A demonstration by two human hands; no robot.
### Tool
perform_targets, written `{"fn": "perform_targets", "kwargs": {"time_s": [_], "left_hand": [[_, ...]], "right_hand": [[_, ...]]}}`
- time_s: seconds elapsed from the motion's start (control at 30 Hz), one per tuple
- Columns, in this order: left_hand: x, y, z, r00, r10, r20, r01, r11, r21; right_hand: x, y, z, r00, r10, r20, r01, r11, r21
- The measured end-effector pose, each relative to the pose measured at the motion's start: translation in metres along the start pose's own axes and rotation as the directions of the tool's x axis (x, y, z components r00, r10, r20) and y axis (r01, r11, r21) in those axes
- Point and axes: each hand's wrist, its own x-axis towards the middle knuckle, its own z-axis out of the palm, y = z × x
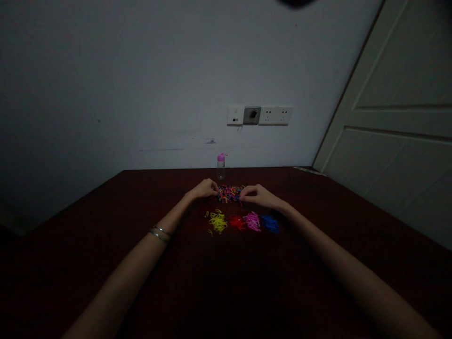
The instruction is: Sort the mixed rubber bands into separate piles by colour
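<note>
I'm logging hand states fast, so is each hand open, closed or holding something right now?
Left hand: curled at the mixed band pile's left edge; grip cannot be told.
Right hand: curled at the pile's right edge; grip cannot be told.

Clear cylindrical bottle with pink lid (221, 170), upright on the dark red-brown tabletop (229, 273), near its far edge; pale grey wall (158, 84) behind, scuffed low down; row of white and grey rectangular socket plates (264, 116) mounted thereon; off-white panelled door (399, 117) at right.
</note>
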Motion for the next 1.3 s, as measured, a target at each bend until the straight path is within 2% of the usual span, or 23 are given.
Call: {"fn": "perform_targets", "kwargs": {"time_s": [0.13,0.23,0.33,0.53,0.7,0.83,1.03,1.17,1.3], "left_hand": [[-0.003,-0.004,-0.008,0.999,-0.009,0.041,0.005,0.994,0.108],[-0.006,-0.006,-0.013,0.994,-0.035,0.106,0.02,0.99,0.141],[-0.007,-0.008,-0.015,0.989,-0.068,0.135,0.043,0.983,0.18],[-0.007,-0.009,-0.013,0.988,-0.076,0.136,0.042,0.971,0.237],[-0.008,-0.007,-0.012,0.979,-0.09,0.183,0.026,0.946,0.323],[-0.01,0.003,-0.016,0.974,-0.055,0.219,-0.019,0.946,0.323],[-0.015,0.037,-0.018,0.948,0.042,0.315,-0.117,0.968,0.222],[-0.02,0.062,-0.007,0.907,0.104,0.409,-0.17,0.977,0.128],[-0.023,0.075,0.006,0.863,0.12,0.49,-0.189,0.977,0.095]], "right_hand": [[-0.005,-0.015,0.014,0.973,-0.033,0.228,0.056,0.993,-0.099],[-0.007,-0.019,0.018,0.952,-0.041,0.302,0.086,0.987,-0.137],[-0.007,-0.016,0.013,0.964,-0.043,0.261,0.087,0.984,-0.157],[-0.003,0.006,-0.003,0.998,0.01,0.062,0.002,0.984,-0.18],[-0.005,0.035,-0.014,0.995,0.091,-0.046,-0.1,0.961,-0.26],[-0.008,0.054,-0.023,0.978,0.147,-0.15,-0.192,0.915,-0.355],[-0.008,0.058,-0.022,0.986,0.117,-0.119,-0.154,0.914,-0.376],[-0.007,0.057,-0.016,0.992,0.104,-0.078,-0.124,0.937,-0.326],[-0.008,0.061,-0.014,0.991,0.113,-0.074,-0.13,0.949,-0.286]]}}
